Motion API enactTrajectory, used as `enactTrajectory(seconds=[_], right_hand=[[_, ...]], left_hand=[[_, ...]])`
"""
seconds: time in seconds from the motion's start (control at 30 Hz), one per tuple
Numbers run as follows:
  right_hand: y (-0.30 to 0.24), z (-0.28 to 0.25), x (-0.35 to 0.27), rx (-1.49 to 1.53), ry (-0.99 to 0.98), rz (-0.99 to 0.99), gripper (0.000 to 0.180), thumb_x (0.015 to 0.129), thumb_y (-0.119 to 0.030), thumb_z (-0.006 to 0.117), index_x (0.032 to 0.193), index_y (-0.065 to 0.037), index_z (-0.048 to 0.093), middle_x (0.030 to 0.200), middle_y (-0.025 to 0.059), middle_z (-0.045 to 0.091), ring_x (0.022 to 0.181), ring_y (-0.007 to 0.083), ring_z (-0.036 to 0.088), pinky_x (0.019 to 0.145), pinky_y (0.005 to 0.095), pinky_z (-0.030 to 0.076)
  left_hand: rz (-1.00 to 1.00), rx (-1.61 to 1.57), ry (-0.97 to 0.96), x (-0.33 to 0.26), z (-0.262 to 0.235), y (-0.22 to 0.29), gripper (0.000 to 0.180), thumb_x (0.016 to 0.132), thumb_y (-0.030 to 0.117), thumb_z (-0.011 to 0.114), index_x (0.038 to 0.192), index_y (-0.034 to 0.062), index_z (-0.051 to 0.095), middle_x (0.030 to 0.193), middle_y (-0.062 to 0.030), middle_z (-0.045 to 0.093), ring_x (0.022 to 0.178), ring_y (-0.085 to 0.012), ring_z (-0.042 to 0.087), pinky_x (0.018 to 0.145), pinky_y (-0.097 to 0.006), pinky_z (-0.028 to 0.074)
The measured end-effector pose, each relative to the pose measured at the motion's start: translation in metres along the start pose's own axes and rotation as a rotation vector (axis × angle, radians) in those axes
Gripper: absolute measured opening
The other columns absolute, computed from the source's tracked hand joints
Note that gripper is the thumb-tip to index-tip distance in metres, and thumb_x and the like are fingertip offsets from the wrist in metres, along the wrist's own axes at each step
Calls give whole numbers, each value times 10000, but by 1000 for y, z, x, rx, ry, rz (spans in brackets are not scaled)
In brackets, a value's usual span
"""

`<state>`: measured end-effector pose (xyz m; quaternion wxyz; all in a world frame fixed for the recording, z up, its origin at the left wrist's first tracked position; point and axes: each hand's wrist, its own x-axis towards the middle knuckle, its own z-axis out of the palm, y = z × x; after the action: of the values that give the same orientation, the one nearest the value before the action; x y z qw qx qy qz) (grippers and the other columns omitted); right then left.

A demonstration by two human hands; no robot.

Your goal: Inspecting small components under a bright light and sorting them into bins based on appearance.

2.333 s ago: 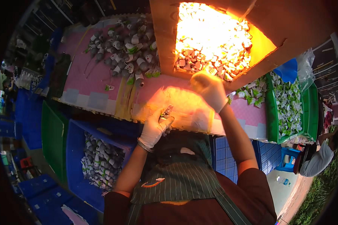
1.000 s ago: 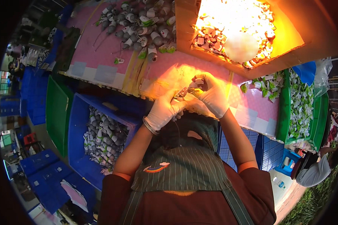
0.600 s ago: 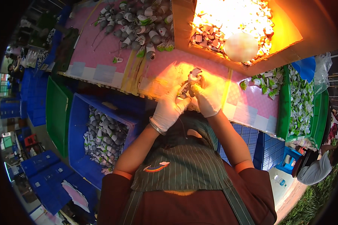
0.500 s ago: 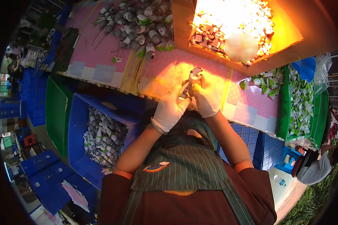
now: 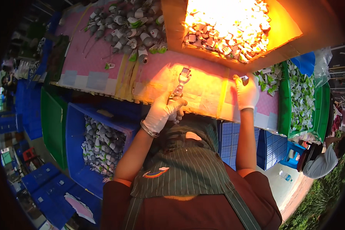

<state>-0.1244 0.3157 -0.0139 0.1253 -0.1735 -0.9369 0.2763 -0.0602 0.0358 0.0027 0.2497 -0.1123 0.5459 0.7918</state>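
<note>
My left hand point(image 5: 161, 111), in a white glove, is closed on a small device point(image 5: 184, 76). Its top is white with a dark rectangular end, and its lower part looks metallic. The device points up over the pink bench top point(image 5: 157, 65). Out to the right, my white-gloved right hand point(image 5: 247, 94) has thumb and fingers drawn together at a small shiny dark spot. I cannot make out what it is. Just beyond that hand lies a pile of small green-and-white parts point(image 5: 270, 78).
A cardboard box point(image 5: 234, 63) of small parts stands brightly lit at the back. Grey-and-white bulb-shaped pieces point(image 5: 130, 28) are heaped at the back left. A blue bin point(image 5: 74, 142) holds more on the left. A green bin point(image 5: 285, 103) of green-and-white parts stands right.
My hands were together at the device; they are now apart. The right hand has moved right toward the green-and-white parts, while the left keeps the device. The view has shifted slightly.
</note>
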Motion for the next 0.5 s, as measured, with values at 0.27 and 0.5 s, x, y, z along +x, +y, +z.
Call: enactTrajectory(seconds=[0.27, 0.5], right_hand=[[14, 10, 1, -235, 16, -164, 333, 808, -215, 693, 1089, -68, 594, 904, 149, 665, 811, 335, 646, 717, 390, 510], [-59, 21, -55, 705, -646, 83, 262, 879, -187, 692, 1042, 8, 629, 881, 51, 669, 812, 91, 621, 697, 242, 504]], left_hand=[[39, -42, -52, 0, 0, -3, 328, 877, 110, 641, 1146, 7, 486, 809, -85, 616, 600, -129, 578, 537, -263, 481], [84, -21, 52, 2, 3, -1, 370, 877, 114, 645, 1194, 17, 481, 913, -92, 653, 610, -99, 583, 547, -229, 493]])
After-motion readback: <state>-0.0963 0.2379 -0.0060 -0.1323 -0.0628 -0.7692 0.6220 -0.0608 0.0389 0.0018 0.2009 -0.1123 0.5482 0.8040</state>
